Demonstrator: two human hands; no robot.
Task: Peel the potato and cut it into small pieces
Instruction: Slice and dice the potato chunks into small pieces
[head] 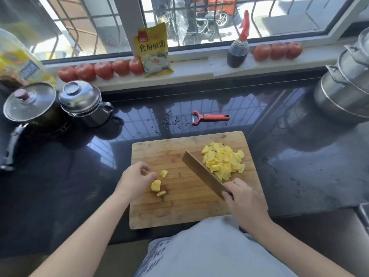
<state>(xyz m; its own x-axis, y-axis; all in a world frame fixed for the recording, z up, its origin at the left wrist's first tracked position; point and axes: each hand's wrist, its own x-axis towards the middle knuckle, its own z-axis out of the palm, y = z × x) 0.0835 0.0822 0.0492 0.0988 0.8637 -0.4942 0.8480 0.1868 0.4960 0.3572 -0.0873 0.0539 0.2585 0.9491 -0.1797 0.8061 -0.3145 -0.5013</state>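
Observation:
A wooden cutting board (179,208) lies on the dark counter. A pile of yellow potato pieces (224,159) sits at its right back part. My right hand (242,198) grips the handle of a cleaver (201,170), whose blade lies against the left side of the pile. Three loose potato pieces (156,185) lie at the board's left. My left hand (135,177) hovers beside them with fingers curled, holding nothing I can see. A red peeler (209,117) lies on the counter behind the board.
Two lidded metal pots (83,98) stand at the back left, a steel steamer stack (347,80) at the right. Tomatoes (101,69), a yellow packet (153,50) and a dark sauce bottle (237,50) line the windowsill. Water drops (169,120) lie near the peeler.

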